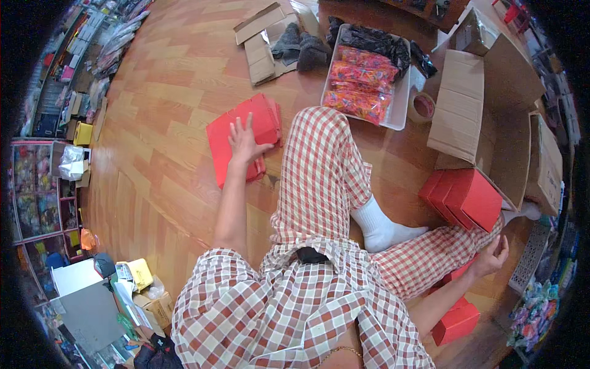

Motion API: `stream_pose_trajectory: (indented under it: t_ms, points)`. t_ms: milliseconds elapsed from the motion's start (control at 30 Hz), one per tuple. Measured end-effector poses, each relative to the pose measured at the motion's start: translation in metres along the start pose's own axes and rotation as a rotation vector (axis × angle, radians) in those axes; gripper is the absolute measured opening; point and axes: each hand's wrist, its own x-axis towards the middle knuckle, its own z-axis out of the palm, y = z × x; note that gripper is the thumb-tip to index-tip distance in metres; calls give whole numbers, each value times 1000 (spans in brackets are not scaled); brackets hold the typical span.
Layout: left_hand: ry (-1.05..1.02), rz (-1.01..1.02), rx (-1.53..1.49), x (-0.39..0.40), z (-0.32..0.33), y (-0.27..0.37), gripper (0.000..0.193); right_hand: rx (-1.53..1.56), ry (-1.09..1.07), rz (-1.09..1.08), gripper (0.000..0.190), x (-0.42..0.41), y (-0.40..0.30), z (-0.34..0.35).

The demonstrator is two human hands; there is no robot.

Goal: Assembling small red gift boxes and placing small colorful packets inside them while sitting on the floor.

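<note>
My left hand (244, 143) lies with fingers spread over a pile of flat red cardboard pieces (221, 143) on the floor. It touches the top sheet without gripping it. Beside my outstretched leg, my right hand (493, 259) is raised, fingers loosely curled and apart, with nothing visible in it. Just beyond it, several folded red boxes (477, 198) lean together against an open brown carton (504, 133). Another red box (456, 323) rests on the floor near my right forearm, and more red board beside it is partly hidden by my leg and arm.
A white tray (402, 108) holds packets of colourful items (357, 87) and black plastic. Packing tape (421, 107) lies beside it. A dark cloth (313, 50) rests on flattened cardboard (259, 57). Stocked shelves (37, 184) line the left; bagged goods (534, 309) stand at the right.
</note>
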Motion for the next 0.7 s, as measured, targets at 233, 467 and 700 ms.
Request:
stream_pose_trajectory:
  t_ms: [233, 467, 700]
  points:
    - [-117, 130, 107, 8, 48, -46, 96, 27, -68, 17, 27, -5, -31, 17]
    - [-125, 249, 9, 13, 37, -60, 72, 75, -92, 35, 28, -21, -23, 16]
    - [349, 269, 68, 32, -35, -74, 22, 186, -120, 100, 22, -30, -40, 13]
